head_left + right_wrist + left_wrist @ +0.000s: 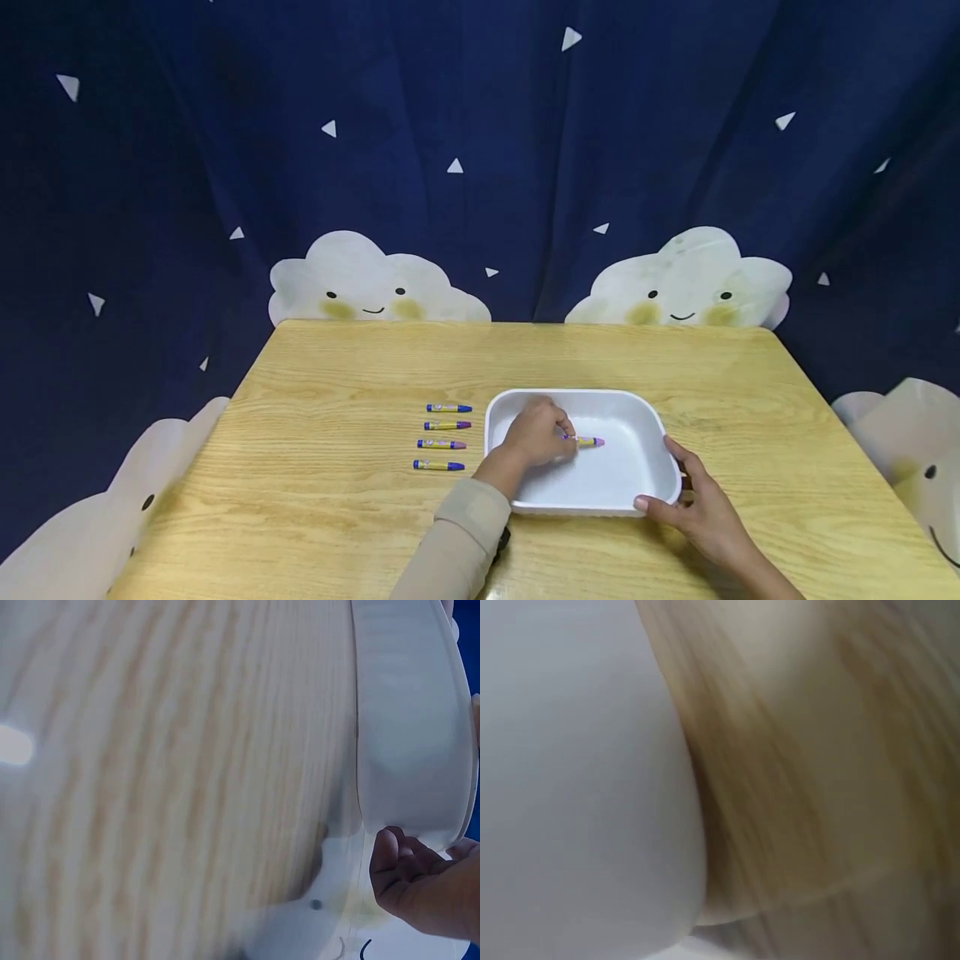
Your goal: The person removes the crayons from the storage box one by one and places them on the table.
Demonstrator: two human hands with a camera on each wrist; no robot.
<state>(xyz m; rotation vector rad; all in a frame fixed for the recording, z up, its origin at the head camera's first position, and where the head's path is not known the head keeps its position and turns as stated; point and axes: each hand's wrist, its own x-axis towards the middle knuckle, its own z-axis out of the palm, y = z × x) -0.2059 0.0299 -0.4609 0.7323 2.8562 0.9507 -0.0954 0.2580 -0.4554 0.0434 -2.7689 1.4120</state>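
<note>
My left hand (540, 433) reaches down inside a white plastic tray (630, 487) and pinches a crayon (588, 442) with a yellow wrapper and a pinkish-purple tip. The crayon points to the right, low over the tray floor; whether it touches the floor I cannot tell. At the tray's right end my right hand (703, 504) grips the rim, thumb on the near corner and fingers around the outer wall. The right wrist view shows that hand (431, 889) curled under the tray's end. The left wrist view shows only the tray wall (585, 787) and blurred wood, no hand.
Left of the tray, several crayons (441, 445) lie in a column on the wooden table (322, 508), tips to the right, in blue, purple and pinkish colours. A dark blue curtain (502, 100) with white clouds and triangles hangs behind the table's far edge.
</note>
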